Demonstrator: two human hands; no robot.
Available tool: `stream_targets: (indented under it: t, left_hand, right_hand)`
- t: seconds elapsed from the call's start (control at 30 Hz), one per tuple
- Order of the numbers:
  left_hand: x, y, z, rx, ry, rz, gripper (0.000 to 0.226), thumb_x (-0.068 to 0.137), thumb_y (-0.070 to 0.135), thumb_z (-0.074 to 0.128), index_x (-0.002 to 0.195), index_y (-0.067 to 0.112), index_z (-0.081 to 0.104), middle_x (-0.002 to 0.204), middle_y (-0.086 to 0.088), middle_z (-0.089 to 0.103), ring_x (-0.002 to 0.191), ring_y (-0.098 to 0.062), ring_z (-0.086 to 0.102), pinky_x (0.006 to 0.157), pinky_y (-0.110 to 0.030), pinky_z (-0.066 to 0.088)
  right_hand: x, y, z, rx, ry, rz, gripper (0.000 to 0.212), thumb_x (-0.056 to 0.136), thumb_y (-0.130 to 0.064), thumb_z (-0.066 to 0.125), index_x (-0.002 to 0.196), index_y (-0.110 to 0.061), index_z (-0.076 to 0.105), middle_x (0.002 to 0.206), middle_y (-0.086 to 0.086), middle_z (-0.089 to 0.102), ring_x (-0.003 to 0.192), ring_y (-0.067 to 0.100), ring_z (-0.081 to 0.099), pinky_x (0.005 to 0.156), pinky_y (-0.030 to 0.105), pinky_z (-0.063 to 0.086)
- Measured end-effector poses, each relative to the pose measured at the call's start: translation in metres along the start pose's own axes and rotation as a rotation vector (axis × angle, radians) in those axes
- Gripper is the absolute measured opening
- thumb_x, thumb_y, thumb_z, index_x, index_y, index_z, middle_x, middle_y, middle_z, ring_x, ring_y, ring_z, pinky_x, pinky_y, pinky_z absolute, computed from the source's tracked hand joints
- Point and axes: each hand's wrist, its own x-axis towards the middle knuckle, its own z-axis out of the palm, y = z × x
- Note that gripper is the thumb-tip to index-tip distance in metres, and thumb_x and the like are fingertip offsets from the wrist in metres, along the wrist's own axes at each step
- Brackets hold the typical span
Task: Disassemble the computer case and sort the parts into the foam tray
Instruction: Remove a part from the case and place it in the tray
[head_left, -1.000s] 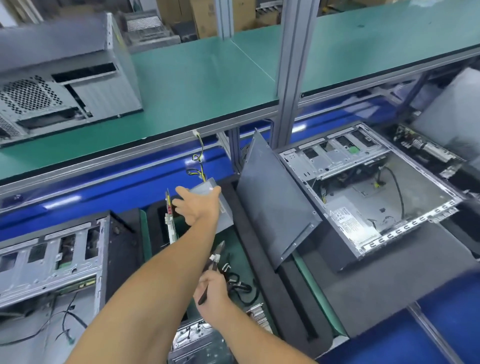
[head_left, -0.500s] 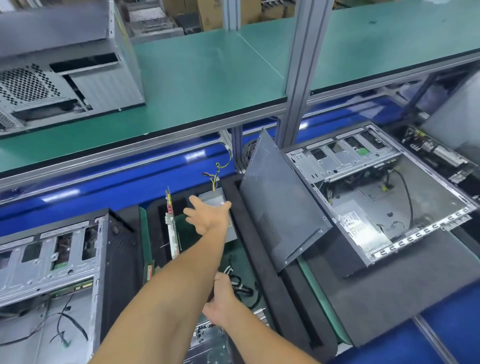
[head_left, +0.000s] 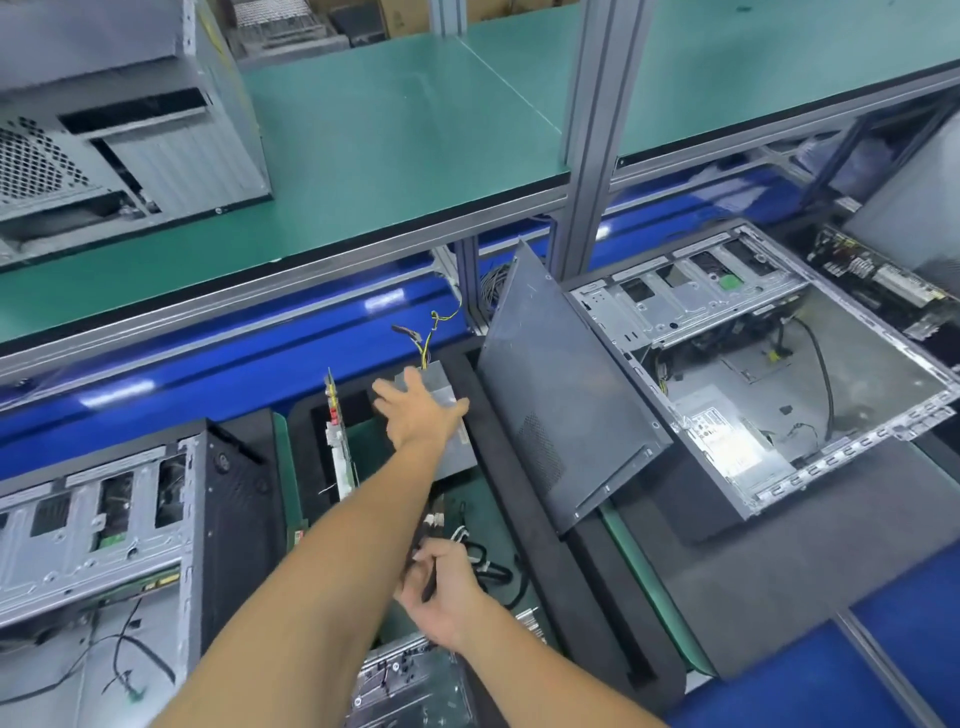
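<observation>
PSU (head_left: 451, 415) long axis runs away, wires (head_left: 428, 332) at far end.

Grey power supply (head_left: 441, 410) with yellow-black wires (head_left: 428, 338); black foam tray (head_left: 524, 514); green shelf (head_left: 395, 135)

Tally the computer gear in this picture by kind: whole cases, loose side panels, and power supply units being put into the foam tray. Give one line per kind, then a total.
Computer cases: 3 (one on the green shelf, one open at lower left, one open at right)
Loose side panels: 1
Power supply units under the left hand: 1
Total: 5
</observation>
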Motion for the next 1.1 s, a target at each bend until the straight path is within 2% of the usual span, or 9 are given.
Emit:
stream_targets:
  t: [0.07,0.17,0.3,0.37,0.47,0.8,0.9,1.0,1.1]
  left_hand:
    - [0.009,-0.003,-0.015,0.205,-0.121,0.156,0.095,0.075,0.068,0.077,0.143,0.019,0.034,0.148,-0.017,0.022,0.134,-0.038,0.030,0.091,-0.051,0.050]
    - [0.016,-0.004,-0.030,0.471,-0.278,0.373,0.109,0.072,0.075,0.075,0.151,0.017,0.028,0.148,-0.016,0.032,0.138,-0.036,0.033,0.099,-0.052,0.049]
    - [0.023,-0.010,-0.033,0.522,-0.526,0.448,0.133,0.071,0.071,0.079,0.159,0.014,-0.002,0.158,-0.023,0.015,0.149,-0.046,0.014,0.116,-0.059,0.033]
    - [0.027,-0.011,-0.032,0.521,-0.567,0.473,0.130,0.076,0.070,0.076,0.162,0.020,-0.007,0.165,-0.021,0.002,0.153,-0.048,0.000,0.120,-0.062,0.024]
    - [0.035,-0.009,-0.033,0.487,-0.577,0.590,0.090,0.088,0.063,0.068,0.159,0.040,0.017,0.169,-0.014,-0.005,0.154,-0.047,-0.001,0.118,-0.066,0.024]
    - [0.023,-0.011,-0.030,0.443,-0.500,0.617,0.054,0.081,0.051,0.081,0.122,0.034,0.050,0.156,-0.008,0.015,0.141,-0.044,0.024,0.103,-0.062,0.043]
    - [0.016,-0.017,-0.021,0.313,-0.468,0.555,0.050,0.072,0.038,0.090,0.108,0.033,0.055,0.142,-0.001,0.024,0.130,-0.033,0.029,0.097,-0.049,0.043]
    - [0.009,-0.017,-0.010,0.277,-0.404,0.493,0.049,0.067,0.033,0.093,0.099,0.035,0.056,0.135,0.003,0.025,0.123,-0.025,0.029,0.090,-0.046,0.047]
    - [0.012,-0.019,-0.006,0.248,-0.269,0.438,0.046,0.070,0.023,0.091,0.095,0.033,0.053,0.127,0.002,0.027,0.123,-0.031,0.032,0.101,-0.056,0.045]
  right_hand:
    - [-0.003,0.001,0.005,0.026,-0.049,-0.019,0.031,0.091,0.007,0.028,0.087,-0.005,0.056,0.094,0.023,0.073,0.078,0.034,0.074,0.065,0.044,0.060]
    - [-0.003,0.002,0.008,0.053,-0.106,-0.006,0.030,0.093,0.007,0.024,0.091,-0.008,0.049,0.125,0.032,0.065,0.121,0.042,0.062,0.098,0.059,0.049]
    - [0.000,0.005,0.004,0.012,-0.137,-0.007,0.034,0.089,0.010,0.020,0.085,-0.009,0.048,0.129,0.033,0.063,0.131,0.042,0.054,0.112,0.062,0.037]
    - [0.002,0.005,0.002,0.012,-0.148,-0.015,0.034,0.089,0.010,0.019,0.086,-0.008,0.048,0.127,0.033,0.063,0.130,0.043,0.055,0.111,0.061,0.039]
    - [0.003,0.005,0.001,-0.005,-0.163,-0.016,0.036,0.089,0.011,0.018,0.087,-0.008,0.048,0.127,0.032,0.064,0.129,0.042,0.056,0.109,0.061,0.041]
    - [0.000,0.007,0.005,0.015,-0.124,-0.003,0.035,0.087,0.012,0.019,0.090,-0.008,0.049,0.125,0.029,0.067,0.124,0.039,0.061,0.095,0.056,0.052]
    - [-0.008,0.004,0.008,-0.006,-0.133,-0.012,0.036,0.086,0.012,0.018,0.088,-0.009,0.048,0.096,0.022,0.073,0.086,0.033,0.074,0.068,0.043,0.060]
    - [-0.013,0.001,0.010,0.023,-0.077,0.015,0.037,0.089,0.012,0.019,0.079,-0.009,0.048,0.069,0.015,0.067,0.051,0.025,0.066,0.044,0.029,0.053]
    - [-0.012,0.000,0.011,0.030,-0.070,0.008,0.037,0.088,0.012,0.022,0.080,-0.009,0.052,0.067,0.013,0.061,0.050,0.026,0.057,0.050,0.030,0.052]
